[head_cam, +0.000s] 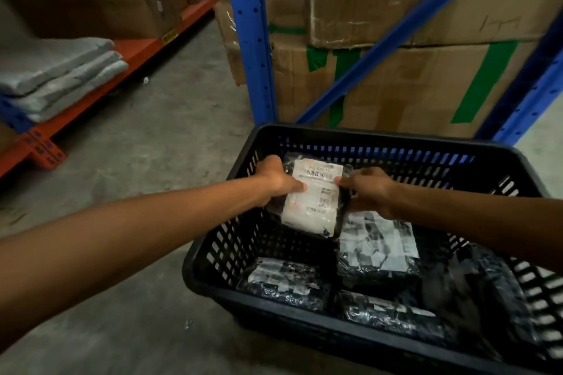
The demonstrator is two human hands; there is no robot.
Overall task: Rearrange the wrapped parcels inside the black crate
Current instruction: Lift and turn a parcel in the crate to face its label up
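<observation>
A black slotted crate (380,138) stands on the concrete floor in front of me. Over its far left part I hold a black wrapped parcel with a white barcode label (315,201) facing up. My left hand (274,181) grips its left edge and my right hand (368,190) grips its right edge. Below it in the crate lie several more black wrapped parcels: one with a white label (377,248) in the middle, one at the near left (283,283), one at the near middle (387,315). A blurred dark parcel (475,286) lies at the right.
A blue steel rack (249,36) with stacked cardboard boxes (411,85) stands right behind the crate. At the left an orange shelf beam (91,103) carries folded grey pads (58,76). Bare concrete floor (152,146) lies left of the crate.
</observation>
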